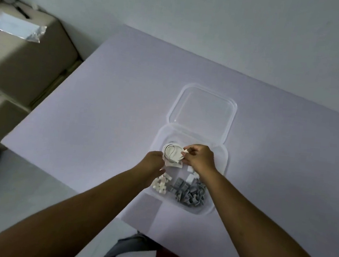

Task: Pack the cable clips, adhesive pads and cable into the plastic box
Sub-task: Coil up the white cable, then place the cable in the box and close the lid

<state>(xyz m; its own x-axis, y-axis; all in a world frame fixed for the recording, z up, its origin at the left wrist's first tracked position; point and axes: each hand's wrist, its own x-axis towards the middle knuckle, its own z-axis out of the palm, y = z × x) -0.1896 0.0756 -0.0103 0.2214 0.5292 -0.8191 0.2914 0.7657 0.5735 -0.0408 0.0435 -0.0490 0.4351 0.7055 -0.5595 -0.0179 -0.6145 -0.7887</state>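
both hands pinch a coiled white cable [172,153] over the plastic box [223,155]: left hand [153,162] on the near-left edge, right hand [200,158] on the right, fingertips mostly hidden behind the coil. under the wrists sit white cable clips [160,184], blocky grey ones [191,192] and flat adhesive pads [190,178] (partly covered). clear hinged lid [203,109] lies open on the pale table [108,104].

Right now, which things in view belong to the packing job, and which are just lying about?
Job: coiled white cable held by left hand and right hand; grey clips; white clips; white pads; plastic box; lid.
Lying about: cardboard boxes; foil bag.
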